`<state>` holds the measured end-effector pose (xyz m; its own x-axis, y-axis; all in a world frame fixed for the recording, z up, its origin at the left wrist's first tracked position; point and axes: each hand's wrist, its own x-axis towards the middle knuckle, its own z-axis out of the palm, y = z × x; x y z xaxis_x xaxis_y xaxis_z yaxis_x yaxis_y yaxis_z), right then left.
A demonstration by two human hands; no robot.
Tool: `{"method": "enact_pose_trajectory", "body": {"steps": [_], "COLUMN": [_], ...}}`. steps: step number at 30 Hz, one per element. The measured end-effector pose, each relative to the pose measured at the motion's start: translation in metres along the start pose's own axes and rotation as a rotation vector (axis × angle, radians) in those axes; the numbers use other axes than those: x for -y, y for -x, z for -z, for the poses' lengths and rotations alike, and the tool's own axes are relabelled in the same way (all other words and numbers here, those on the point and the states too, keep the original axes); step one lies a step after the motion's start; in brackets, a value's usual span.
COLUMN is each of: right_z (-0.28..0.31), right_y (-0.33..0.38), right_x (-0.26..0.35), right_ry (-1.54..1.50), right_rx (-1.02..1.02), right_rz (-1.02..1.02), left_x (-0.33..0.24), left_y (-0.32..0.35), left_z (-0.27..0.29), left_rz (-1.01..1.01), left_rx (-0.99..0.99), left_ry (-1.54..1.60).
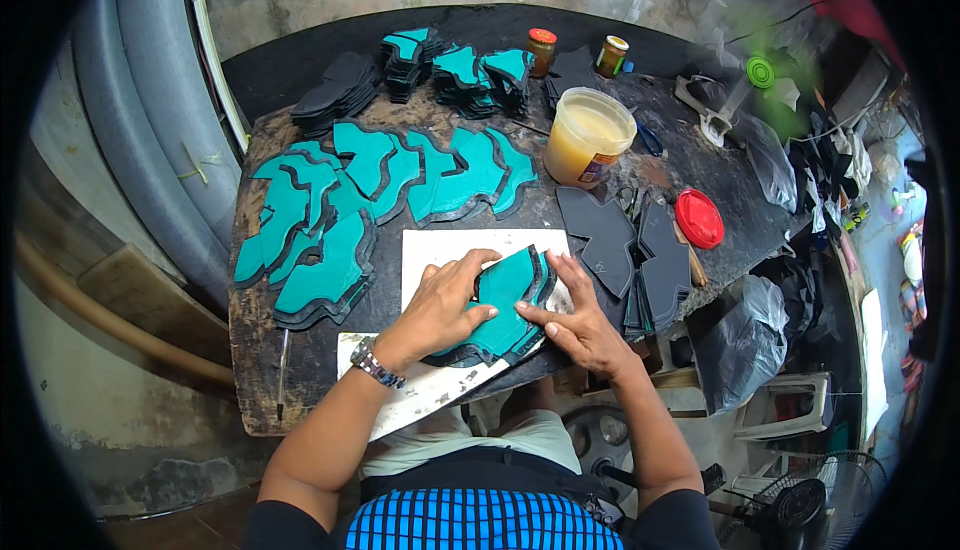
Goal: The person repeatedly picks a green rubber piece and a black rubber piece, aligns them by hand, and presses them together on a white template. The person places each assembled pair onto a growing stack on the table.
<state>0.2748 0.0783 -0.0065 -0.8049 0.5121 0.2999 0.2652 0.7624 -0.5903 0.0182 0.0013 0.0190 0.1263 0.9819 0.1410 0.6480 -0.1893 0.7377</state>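
Observation:
A teal shaped piece with a black edge lies on a white sheet near the front of the dark worktable. My left hand lies flat over its left side, fingers pressing down. On the right side, my right hand pinches the piece's edge with fingertips and thumb. A watch sits on my left wrist.
Several teal pieces are fanned out to the left and behind. Black cut pieces lie on the right beside a red lid. An open tub of yellowish glue and two small jars stand further back.

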Motion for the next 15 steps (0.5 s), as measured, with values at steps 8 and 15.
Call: {"method": "enact_pose_trajectory", "body": {"steps": [8,15], "right_z": [0.0,-0.012], "right_y": [0.013,0.018], "right_x": [-0.009,0.007], "right_ry": [-0.656,-0.295], "right_rx": [-0.306,-0.48], "right_rz": [-0.091,-0.17], "left_x": [0.006,0.01], "left_y": [-0.003,-0.011], "left_z": [0.004,-0.007], "left_rz": [0.034,-0.013], "left_rx": [0.067,-0.005], "left_ry": [0.228,0.422]}}
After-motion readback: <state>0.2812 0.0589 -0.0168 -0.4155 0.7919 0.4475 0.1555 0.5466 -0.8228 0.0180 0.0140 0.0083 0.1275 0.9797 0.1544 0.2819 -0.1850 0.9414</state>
